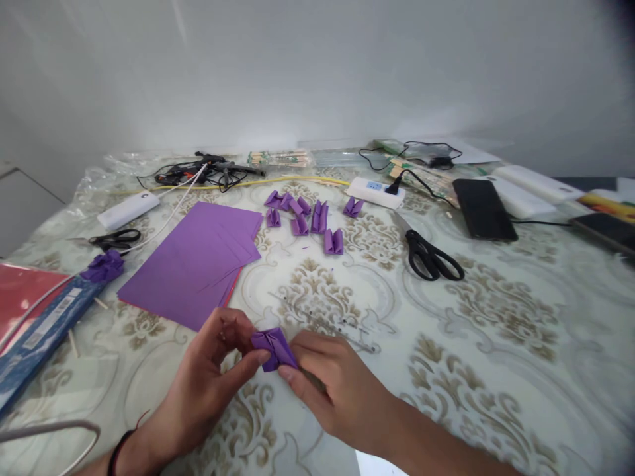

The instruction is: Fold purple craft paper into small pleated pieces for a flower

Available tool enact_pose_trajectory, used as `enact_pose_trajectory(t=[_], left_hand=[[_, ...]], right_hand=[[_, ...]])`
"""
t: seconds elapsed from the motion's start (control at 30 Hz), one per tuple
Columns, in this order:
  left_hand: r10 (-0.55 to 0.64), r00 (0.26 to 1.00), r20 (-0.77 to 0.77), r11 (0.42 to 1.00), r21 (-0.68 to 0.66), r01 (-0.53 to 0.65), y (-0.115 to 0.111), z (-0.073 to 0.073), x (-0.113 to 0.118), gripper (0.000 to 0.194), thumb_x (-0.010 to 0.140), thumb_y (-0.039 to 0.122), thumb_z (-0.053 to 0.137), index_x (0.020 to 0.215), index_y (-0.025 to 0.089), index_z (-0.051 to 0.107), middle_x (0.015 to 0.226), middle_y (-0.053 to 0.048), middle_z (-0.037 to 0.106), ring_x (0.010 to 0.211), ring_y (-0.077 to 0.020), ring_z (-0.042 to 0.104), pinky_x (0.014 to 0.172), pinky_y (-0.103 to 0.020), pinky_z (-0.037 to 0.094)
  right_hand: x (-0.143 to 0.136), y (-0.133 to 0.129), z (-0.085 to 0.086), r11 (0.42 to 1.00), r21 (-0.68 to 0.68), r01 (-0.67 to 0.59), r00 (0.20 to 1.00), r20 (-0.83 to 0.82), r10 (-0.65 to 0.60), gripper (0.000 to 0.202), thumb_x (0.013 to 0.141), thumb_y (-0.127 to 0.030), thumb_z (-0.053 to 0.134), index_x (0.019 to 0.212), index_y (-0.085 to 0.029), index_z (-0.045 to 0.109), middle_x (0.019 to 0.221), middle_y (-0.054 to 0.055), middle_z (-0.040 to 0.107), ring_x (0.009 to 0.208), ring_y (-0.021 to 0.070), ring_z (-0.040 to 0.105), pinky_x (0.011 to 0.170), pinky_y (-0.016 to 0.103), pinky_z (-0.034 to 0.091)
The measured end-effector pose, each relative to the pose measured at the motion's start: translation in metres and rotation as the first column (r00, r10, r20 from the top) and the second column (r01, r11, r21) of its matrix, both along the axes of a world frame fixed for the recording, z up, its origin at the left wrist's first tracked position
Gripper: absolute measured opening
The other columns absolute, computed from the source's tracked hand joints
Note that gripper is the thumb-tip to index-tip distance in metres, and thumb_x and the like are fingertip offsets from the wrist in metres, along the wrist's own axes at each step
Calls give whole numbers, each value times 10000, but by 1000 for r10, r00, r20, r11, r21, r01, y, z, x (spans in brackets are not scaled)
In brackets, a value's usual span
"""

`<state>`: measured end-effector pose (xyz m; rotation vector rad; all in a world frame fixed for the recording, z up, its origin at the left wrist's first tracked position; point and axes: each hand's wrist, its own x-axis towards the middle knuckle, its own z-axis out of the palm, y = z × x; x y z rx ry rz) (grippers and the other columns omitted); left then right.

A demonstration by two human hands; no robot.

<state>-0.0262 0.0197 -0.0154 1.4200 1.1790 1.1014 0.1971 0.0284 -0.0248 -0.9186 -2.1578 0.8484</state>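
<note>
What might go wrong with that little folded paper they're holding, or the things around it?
The left hand and right hand both pinch the folded purple paper, so too much pressure might crush its creases. The purple sheets lie unevenly stacked beside the left hand, so a bump could shift them. The scissors on the right point toward the white power strip; knocking them might push them against it.

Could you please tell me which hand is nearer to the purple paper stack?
Left: the left hand is beside the near corner of the purple paper stack; the right hand is farther right.
</note>
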Motion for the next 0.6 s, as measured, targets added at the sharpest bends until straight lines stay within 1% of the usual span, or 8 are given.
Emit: enact_pose_trajectory(t=[0.07,0.1,0.17,0.2,0.33,0.47,0.53,0.6], left_hand=[[-21,1000,-9,1000,-20,20,0,3,0,284,913,222,822,1157,274,685,908,20,716,784,-154,688,726,-244,590],[-53,998,-26,998,-34,52,0,4,0,252,924,236,813,1148,268,705,912,12,729,793,-161,697,737,-252,588],[-122,991,-54,991,-56,119,1,7,-1,98,957,289,785,1034,238,753,889,-9,746,800,-173,705,750,-264,577],[-146,988,-57,988,-63,142,2,7,-1,98,974,321,768,971,223,761,870,-17,748,795,-176,702,744,-265,567],[-185,981,-51,976,-129,178,4,7,-1,223,1000,408,734,923,199,754,811,-16,723,741,-164,647,673,-249,511],[-242,965,-103,960,-170,223,4,10,-2,281,1011,434,715,881,185,722,783,-2,674,737,-151,598,687,-248,474],[-257,960,-112,956,-176,236,3,14,-3,290,1028,430,688,874,185,698,784,2,655,748,-149,578,698,-248,461],[-280,956,-85,945,-200,259,2,18,-4,314,1032,435,673,843,185,663,770,10,622,737,-144,541,678,-244,435]], right_hand=[[0,0,0,1000,-7,-18,1000,-17,18,351,1093,-235,481,788,-176,645,745,25,611,693,183,601,651,316,434],[0,-1,1,999,-15,-29,999,-25,29,352,1093,-227,471,784,-180,633,743,21,601,689,179,593,650,313,433],[1,-1,2,999,-26,-46,998,-36,45,346,1087,-207,468,771,-187,608,731,12,580,681,173,578,649,309,429],[1,-1,3,998,-27,-52,998,-42,51,342,1081,-199,471,761,-191,593,720,6,568,674,171,567,646,309,422],[3,-1,3,996,-22,-87,995,-54,86,340,1058,-180,487,720,-207,516,677,-18,504,633,156,510,613,309,372],[2,-1,-1,991,-30,-131,991,-38,130,342,1055,-202,480,713,-215,463,669,-22,483,626,154,489,612,315,344],[1,-1,-1,988,-57,-145,989,-39,143,341,1053,-220,482,714,-218,447,666,-26,468,626,152,475,615,315,335],[0,-1,0,980,-130,-151,987,-67,143,359,1051,-253,499,702,-220,421,658,-36,442,614,143,457,606,306,327]])
